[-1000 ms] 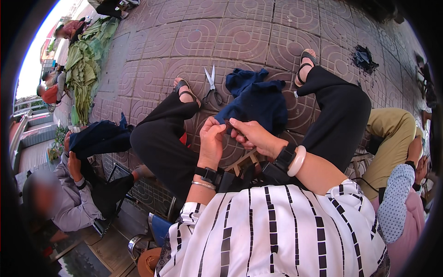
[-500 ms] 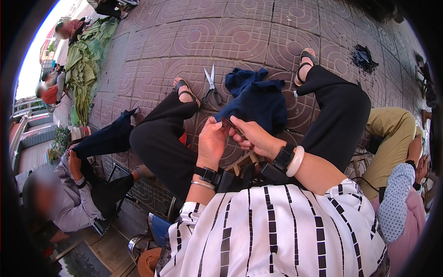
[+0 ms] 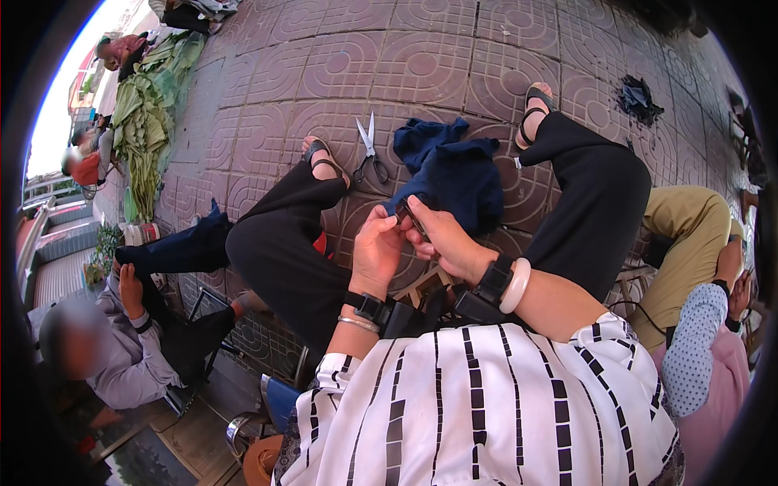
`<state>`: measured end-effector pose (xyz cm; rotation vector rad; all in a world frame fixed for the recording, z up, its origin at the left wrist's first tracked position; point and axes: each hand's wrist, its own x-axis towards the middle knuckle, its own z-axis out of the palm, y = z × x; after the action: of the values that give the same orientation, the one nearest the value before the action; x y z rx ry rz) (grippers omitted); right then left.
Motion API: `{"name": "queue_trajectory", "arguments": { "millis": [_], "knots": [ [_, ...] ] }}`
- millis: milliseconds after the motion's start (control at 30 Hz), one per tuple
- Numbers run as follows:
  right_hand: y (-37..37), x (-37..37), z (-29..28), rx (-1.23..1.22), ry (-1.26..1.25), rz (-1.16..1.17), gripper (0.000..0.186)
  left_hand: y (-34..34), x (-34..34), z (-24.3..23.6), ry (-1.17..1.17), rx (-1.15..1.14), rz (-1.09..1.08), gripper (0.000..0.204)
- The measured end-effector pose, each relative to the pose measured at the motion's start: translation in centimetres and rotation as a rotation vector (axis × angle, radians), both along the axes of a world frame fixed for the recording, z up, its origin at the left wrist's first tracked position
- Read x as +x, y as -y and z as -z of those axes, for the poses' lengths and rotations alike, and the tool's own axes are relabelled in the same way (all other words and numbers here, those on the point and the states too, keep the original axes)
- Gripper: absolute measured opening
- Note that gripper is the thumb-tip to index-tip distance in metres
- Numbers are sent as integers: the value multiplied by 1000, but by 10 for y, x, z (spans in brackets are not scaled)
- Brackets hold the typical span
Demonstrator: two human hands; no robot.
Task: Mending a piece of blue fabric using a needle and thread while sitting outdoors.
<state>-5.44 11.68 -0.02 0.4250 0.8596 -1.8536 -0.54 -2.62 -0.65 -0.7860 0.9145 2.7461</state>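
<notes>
Both hands meet in front of my lap with fingertips close together. My right hand [image 3: 446, 236] is closed round a small dark, narrow object [image 3: 403, 212], its thumb along the top. It is too small and covered to name. My left hand [image 3: 376, 249] pinches at the same spot, thumb and forefinger against the object's end; whatever it grips is hidden. Just beyond the fingers, a crumpled navy blue cloth garment [image 3: 466, 182] lies on the paving. Left of it, black-handled scissors [image 3: 370, 154] lie with blades slightly apart, pointing away from me.
My black-trousered legs [image 3: 587, 194] spread on either side of the cloth. A seated person [image 3: 134, 344] at left has navy cloth [image 3: 182, 247] over the lap. Another person's tan trousers [image 3: 689, 231] are close at right. Large green leaves [image 3: 142, 125] lie far left; a black plastic bag [image 3: 638, 101] lies far right.
My hands stay together, with a slight shift of the fingers and the dark object. The person at left has lifted one hand and the navy cloth there lies differently.
</notes>
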Motion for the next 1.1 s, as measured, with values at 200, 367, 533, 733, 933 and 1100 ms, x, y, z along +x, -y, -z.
{"name": "queue_trajectory", "arguments": {
  "millis": [200, 367, 533, 733, 933, 1100],
  "knots": [
    [-1, -4, -2, 4, -13, 68, 43, -6, -9, -6, 11, 10, 14, 13],
    [6, 0, -11, 35, -77, 88, 42, 2, -5, -6, 0, -1, 3, 13],
    [-1, 2, -9, 85, -60, 122, 38, -6, -1, 7, 34, 23, 3, 8],
    [-7, 7, -8, 93, -171, -122, 25, -6, 7, 17, -16, 70, -79, 12],
    [-4, 4, -10, 140, -258, -201, 23, 1, 5, 24, -29, 73, -130, 14],
    [-2, 3, 15, 412, -620, -78, 18, -1, 2, 23, -38, 84, -165, 14]
  ]
}}
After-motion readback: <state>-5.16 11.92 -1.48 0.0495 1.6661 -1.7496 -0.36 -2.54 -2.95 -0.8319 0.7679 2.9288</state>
